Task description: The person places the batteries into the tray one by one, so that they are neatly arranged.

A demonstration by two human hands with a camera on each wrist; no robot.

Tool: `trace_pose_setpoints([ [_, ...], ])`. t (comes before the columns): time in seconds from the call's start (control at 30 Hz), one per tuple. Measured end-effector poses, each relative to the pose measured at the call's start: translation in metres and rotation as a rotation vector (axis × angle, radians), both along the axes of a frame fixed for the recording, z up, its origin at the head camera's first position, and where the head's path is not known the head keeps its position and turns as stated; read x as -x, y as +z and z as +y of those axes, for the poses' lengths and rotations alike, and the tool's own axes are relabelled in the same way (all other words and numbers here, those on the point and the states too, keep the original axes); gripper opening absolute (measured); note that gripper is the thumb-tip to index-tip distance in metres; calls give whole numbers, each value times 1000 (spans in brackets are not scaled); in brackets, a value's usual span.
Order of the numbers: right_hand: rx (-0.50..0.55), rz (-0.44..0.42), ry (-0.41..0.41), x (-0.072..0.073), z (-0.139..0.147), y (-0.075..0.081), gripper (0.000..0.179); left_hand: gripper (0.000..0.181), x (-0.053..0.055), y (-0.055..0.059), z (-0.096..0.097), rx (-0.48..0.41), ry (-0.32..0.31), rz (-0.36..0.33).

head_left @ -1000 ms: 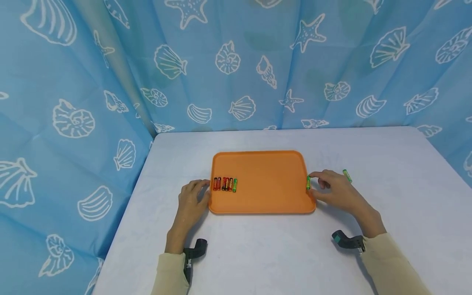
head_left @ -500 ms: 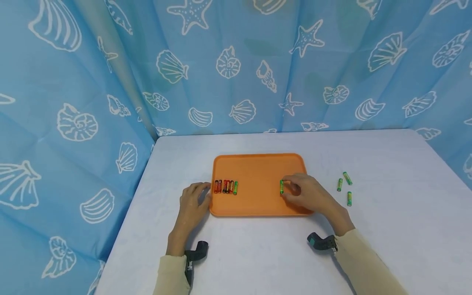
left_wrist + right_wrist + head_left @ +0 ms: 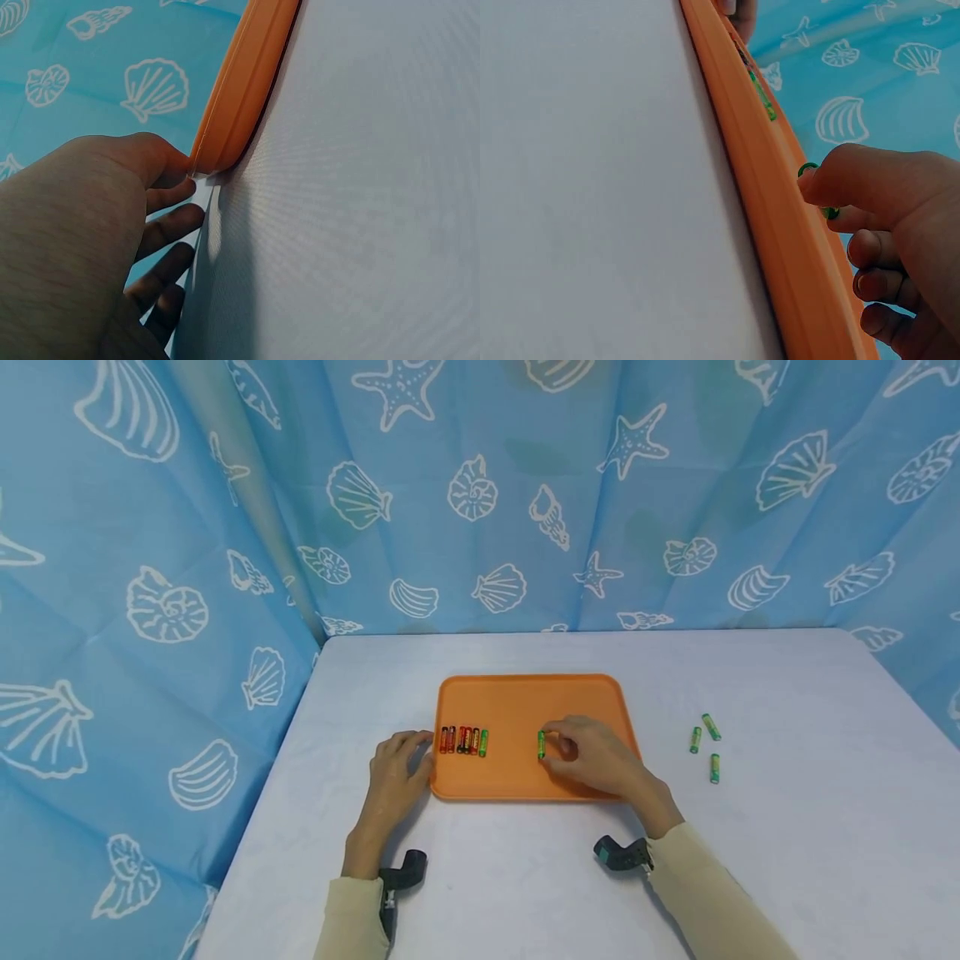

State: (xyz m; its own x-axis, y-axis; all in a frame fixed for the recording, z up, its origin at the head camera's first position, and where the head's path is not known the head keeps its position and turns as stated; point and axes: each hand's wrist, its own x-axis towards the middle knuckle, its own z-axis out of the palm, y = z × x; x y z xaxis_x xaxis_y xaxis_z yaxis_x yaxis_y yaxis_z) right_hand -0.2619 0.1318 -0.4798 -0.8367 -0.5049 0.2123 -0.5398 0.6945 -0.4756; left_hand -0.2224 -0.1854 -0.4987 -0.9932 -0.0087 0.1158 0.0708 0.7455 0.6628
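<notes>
Between thumb and fingertip, my right hand (image 3: 596, 760) pinches a green battery (image 3: 541, 745) by its ends, over the orange tray (image 3: 517, 702). The battery stands lengthwise to me, parallel to a row near the tray's left side. That row has several red-and-black batteries (image 3: 465, 740) and one green battery (image 3: 483, 743) at its right end. My left hand (image 3: 393, 781) rests at the tray's left edge. In the left wrist view its thumb (image 3: 169, 161) touches the tray's rim (image 3: 240, 82), the other fingers loosely spread beside it.
Right of the tray, three green batteries (image 3: 695, 740) lie loose on the white-covered table (image 3: 517, 877). A blue curtain (image 3: 420, 543) with white shell prints hangs behind the table and along its left side.
My right hand has carried the green battery leftward, from the tray's right rim to inside the tray near the row. My left hand has stayed at the left edge.
</notes>
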Motion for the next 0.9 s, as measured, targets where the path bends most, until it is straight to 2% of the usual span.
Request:
trace_pose_setpoints([
  [0.5,-8,-46,53,7,-32,-2,29,36,-2,-3,-3,-5,-20,51],
  [0.67,8,-81,49,9,-41,-1,24,36,-2,-1,-2,-11,-17,32],
  [0.9,2,-86,45,12,-51,-2,25,36,-1,0,-1,7,-11,14],
])
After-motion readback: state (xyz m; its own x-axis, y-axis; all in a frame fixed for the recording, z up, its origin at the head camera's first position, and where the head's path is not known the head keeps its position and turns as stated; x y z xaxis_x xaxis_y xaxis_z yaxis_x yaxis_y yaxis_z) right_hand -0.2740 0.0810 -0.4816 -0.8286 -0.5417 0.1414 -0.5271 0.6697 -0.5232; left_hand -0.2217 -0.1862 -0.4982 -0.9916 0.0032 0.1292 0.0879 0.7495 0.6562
